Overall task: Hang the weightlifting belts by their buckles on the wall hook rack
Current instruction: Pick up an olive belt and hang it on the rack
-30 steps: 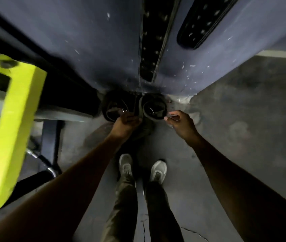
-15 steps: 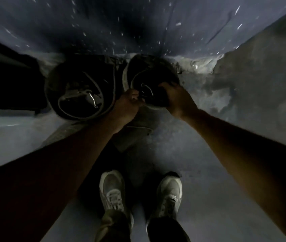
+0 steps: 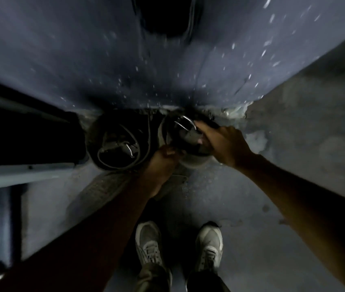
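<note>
Left hand: left hand [image 3: 163, 159] reaches down and forward, arm stretched from lower left, fingers curled over the near rim of the right belt.
Right hand: right hand [image 3: 222, 142] comes in from the right, wrist bent, knuckles up; fingers grasping the inner strap of the same belt beside its buckle [image 3: 185, 123].
Right belt: right belt [image 3: 194, 161], coiled, dark with a pale outer edge, on the floor [image 3: 220, 197] at the foot of the wall [image 3: 83, 60]; both hands on it.
Left belt: left belt [image 3: 116, 144], coiled, just beside the first, touching or nearly so; metal prong visible inside; no hand on it.
Wall: dark blue, speckled white; a dark blurred shape hangs at top centre, too smeared to identify.
Feet: pale sneakers [image 3: 149, 243] planted near the belts.
Image quality: dim, motion-blurred.
</note>
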{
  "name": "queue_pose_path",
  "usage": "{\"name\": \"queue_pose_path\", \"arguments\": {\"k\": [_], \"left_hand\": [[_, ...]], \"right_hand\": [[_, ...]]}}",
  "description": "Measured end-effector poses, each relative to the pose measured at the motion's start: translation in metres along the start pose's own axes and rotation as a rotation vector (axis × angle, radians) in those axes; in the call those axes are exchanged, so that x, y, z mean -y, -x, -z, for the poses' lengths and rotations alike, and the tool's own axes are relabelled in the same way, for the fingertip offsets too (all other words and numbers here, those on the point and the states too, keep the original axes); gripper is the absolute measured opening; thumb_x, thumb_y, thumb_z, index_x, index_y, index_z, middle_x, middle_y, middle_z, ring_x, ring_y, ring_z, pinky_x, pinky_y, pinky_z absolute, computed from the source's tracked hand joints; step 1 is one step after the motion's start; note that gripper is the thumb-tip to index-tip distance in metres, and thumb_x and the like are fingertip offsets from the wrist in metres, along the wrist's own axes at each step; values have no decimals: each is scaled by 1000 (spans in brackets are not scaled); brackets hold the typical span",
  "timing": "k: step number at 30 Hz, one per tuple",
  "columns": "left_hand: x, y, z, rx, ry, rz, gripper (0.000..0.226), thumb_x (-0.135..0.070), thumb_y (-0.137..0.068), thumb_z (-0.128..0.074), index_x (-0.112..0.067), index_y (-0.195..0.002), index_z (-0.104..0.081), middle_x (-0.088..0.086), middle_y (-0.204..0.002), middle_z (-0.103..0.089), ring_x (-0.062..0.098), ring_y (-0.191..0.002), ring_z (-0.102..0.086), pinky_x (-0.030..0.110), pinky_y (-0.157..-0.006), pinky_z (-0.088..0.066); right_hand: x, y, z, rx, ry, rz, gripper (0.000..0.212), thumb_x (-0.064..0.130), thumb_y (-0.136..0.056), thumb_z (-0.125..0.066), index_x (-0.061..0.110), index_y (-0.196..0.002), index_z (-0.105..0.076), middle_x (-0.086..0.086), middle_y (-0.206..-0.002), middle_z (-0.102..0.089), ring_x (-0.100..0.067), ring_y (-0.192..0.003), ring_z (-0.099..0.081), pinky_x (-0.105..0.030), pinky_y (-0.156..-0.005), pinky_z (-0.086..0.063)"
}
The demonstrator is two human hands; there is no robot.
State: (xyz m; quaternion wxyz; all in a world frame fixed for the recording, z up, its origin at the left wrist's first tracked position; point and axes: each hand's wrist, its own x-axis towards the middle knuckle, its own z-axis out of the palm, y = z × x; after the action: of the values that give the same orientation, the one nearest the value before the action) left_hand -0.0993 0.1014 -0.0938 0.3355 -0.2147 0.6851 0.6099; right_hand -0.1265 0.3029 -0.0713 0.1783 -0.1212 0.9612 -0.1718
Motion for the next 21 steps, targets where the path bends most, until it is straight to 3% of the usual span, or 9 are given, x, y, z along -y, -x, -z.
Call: {"name": "queue_pose_path", "arguments": {"k": [3,7,11,14,16,18,19,21], "left_hand": [[-53,58,6,10,162,2,11,-13,-98,-66,-9,-105,-74,7,-103,-76,20,-96,-70,31,-84,-54],[-129,136,19,-15,151,-79,8,-21,-92,-75,-28,-96,-73,-4,-91,-79,14,-91,-75,21,-69,-60],[-195,211,31,-86,-150,-164,75,-62,-63,-80,-14,-118,-62,15,-121,-66,32,-115,-66,51,-101,-56],[-242,267,39,-136,-253,-195,92,-76,-60,-68,-20,-132,-59,12,-134,-58,30,-129,-55,48,-117,-43],[-270,302,41,-166,-281,-222,78,-69,-75,-67,-24,-137,-57,11,-140,-50,28,-136,-47,41,-123,-33],[-296,338,40,-136,-198,-295,52,-56,-92,-63,-25,-134,-63,10,-143,-54,24,-137,-52,39,-121,-38],[-309,357,40,-96,-105,-323,42,-55,-96,-60,-28,-128,-67,7,-139,-63,18,-131,-60,35,-111,-49],[-334,400,40,7,105,-355,34,-58,-94,-59,-34,-114,-74,-2,-121,-78,13,-111,-74,25,-84,-61]], "right_hand": [[26,31,69,-82,-28,-8,53,30,-102,-62,19,-152,-49,-15,-98,-78,-40,-79,-73,-42,-72,-58],[74,78,167,-133,-13,-69,61,37,-101,-59,27,-158,-40,-10,-104,-78,-39,-92,-73,-41,-80,-54],[138,130,260,-145,119,-74,60,44,-106,-45,33,-162,-28,-13,-118,-75,-40,-98,-71,-41,-86,-53],[189,165,327,-189,215,-29,57,44,-105,-46,36,-159,-29,-12,-124,-72,-40,-98,-71,-45,-84,-56],[215,183,368,-308,271,48,56,40,-99,-57,35,-152,-39,-10,-115,-75,-41,-86,-73,-44,-69,-60],[235,193,407,-358,192,46,55,41,-99,-55,39,-151,-37,-9,-118,-74,-43,-96,-71,-49,-76,-61],[243,197,425,-339,77,30,55,41,-100,-53,42,-152,-35,-6,-120,-74,-40,-105,-70,-50,-85,-59],[257,205,458,-307,-222,4,56,38,-100,-59,47,-151,-36,3,-104,-76,-28,-101,-72,-46,-91,-57]]}}
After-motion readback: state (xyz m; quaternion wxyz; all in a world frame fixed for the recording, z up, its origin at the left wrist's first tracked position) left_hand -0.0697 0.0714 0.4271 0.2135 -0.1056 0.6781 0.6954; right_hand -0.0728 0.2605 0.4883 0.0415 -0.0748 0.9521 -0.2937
